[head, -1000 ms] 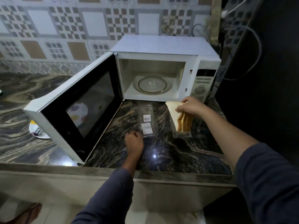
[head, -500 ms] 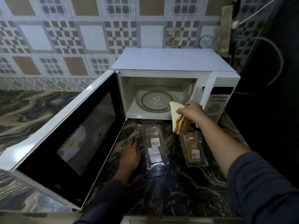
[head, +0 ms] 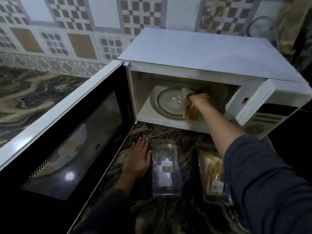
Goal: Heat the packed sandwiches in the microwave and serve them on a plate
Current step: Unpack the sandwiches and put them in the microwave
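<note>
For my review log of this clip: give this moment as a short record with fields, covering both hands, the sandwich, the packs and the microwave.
microwave: on the countertop, door swung open to the left
right hand: inside the cavity, grips the sandwich
sandwich: over the right side of the turntable; contact unclear
left hand: flat on the countertop beside the empty pack
empty pack: clear, labelled, lying on the countertop
second pack: another sandwich inside, partly hidden by the right sleeve
stage: loading; sandwich not yet released
</note>
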Available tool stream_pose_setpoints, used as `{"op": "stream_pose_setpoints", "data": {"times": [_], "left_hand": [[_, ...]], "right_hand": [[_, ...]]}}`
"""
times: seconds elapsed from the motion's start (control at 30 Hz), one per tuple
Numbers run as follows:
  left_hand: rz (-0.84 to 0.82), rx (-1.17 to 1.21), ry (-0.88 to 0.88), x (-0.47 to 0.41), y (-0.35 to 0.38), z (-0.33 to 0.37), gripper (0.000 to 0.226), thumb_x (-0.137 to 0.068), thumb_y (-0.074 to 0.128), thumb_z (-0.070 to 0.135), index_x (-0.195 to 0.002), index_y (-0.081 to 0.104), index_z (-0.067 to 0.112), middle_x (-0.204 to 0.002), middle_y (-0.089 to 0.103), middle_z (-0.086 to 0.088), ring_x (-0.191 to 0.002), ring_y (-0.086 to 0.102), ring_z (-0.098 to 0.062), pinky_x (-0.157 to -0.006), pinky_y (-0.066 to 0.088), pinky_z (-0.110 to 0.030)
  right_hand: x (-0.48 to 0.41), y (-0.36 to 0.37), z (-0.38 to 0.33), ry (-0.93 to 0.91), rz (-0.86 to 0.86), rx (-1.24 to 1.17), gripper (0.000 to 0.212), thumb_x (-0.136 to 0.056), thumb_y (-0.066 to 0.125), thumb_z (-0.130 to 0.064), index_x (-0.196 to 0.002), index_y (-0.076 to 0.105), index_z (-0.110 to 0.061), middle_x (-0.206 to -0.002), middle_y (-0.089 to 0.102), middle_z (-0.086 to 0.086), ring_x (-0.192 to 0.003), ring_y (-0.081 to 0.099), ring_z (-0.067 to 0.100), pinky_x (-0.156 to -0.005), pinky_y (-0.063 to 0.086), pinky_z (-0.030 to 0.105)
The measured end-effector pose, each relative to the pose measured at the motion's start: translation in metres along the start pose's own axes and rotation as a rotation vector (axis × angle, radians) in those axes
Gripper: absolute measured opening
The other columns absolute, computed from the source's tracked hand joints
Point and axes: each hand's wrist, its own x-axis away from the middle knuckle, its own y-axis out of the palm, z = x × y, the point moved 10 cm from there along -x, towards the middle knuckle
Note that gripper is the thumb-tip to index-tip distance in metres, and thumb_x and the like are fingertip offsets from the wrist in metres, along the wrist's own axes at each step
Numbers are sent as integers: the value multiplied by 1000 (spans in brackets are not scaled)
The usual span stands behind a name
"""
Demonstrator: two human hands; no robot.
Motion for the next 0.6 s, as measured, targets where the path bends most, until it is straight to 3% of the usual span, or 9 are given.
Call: {"op": "stream_pose_setpoints", "data": {"times": [0.07,0.17,0.2,0.27,0.3,0.37,0.4,0.5,0.6], "left_hand": [[6,1,-5,-1,0,-1,78,-79,0,52,-148,12,16,-158,9,3,-143,1,-4,-115,-3,-23],[9,7,-17,0,-1,-2,76,-80,1,52,-148,10,20,-157,5,7,-139,-4,2,-114,-6,-20],[10,13,-22,0,-2,-2,74,-81,3,52,-148,9,22,-157,4,8,-138,-5,3,-114,-6,-20],[7,18,-31,0,-2,-3,69,-84,7,51,-148,8,24,-157,3,9,-138,-5,4,-114,-6,-20],[9,15,-33,0,-2,-3,68,-85,8,50,-148,8,25,-156,2,10,-138,-5,4,-114,-7,-19],[27,14,-27,0,-3,-3,70,-83,6,51,-148,8,25,-155,1,12,-139,-6,4,-113,-8,-18],[35,19,-23,0,-3,-2,71,-82,6,51,-148,9,25,-154,1,13,-140,-4,3,-113,-8,-17],[45,11,-16,1,-4,-2,68,-84,10,49,-148,12,25,-155,5,12,-139,-4,4,-114,-7,-17],[47,11,-21,0,-2,-3,69,-84,11,49,-148,16,24,-156,11,9,-138,-2,5,-115,-5,-18]], "right_hand": [[-17,1,-9,-30,65,66,44,-87,55,-28,-126,51,-8,-130,54,11,-121,52,29,-98,43,35],[-23,-5,-21,-44,205,152,40,-84,58,-29,-120,56,-11,-125,59,14,-114,59,30,-95,47,36],[-29,5,-21,-27,151,122,35,-90,53,-27,-117,56,-7,-116,64,18,-105,65,24,-93,49,34],[-34,25,-19,9,26,79,35,-99,38,-27,-110,57,1,-83,69,22,-67,70,7,-81,53,22],[-37,30,-21,5,-5,100,40,-101,34,-28,-115,55,3,-87,66,22,-69,70,6,-75,52,19],[-43,34,-24,-46,-51,159,41,-102,32,-25,-131,43,1,-127,52,21,-116,56,20,-92,41,24],[-45,35,-23,-56,-65,194,41,-102,33,-23,-135,39,0,-138,44,20,-127,45,27,-98,37,28],[-55,22,-10,-26,53,152,48,-98,45,-23,-140,33,-3,-138,44,16,-128,44,31,-92,40,30],[-56,6,-9,-34,193,191,71,-86,61,-33,-143,25,-10,-143,38,16,-129,43,33,-102,39,39]]}}
